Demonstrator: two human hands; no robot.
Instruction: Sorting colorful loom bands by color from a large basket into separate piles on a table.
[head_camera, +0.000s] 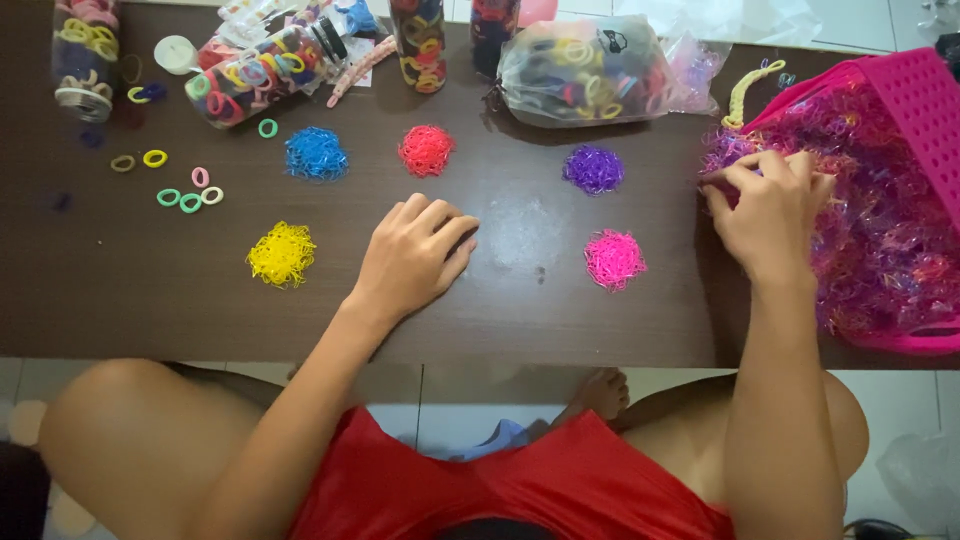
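- Right hand at the edge of the pink basket, fingers curled together and pinching into the mixed heap of tiny elastic bands; fingertips turned under, so impossible to tell whether a band is actually gripped
- Left hand resting knuckles-up on the dark counter, fingers loosely bent and close together, holding nothing visible; fingertips just beside a faint clear pile, barely distinguishable from the counter surface
- Sorted small piles spread over the counter, well apart from each other: yellow pile, blue pile, red pile, purple pile, pink pile
- Pink basket cut off by the right frame edge, far side out of view
- Clear bag of larger hair ties at the back, contents blurred behind plastic
- Tipped clear jar of coloured hair ties at upper left, near several loose rings lying on the counter
- Upright containers along the top edge cropped, tops hidden
- Red garment and bare knees below the counter edge; head itself out of view
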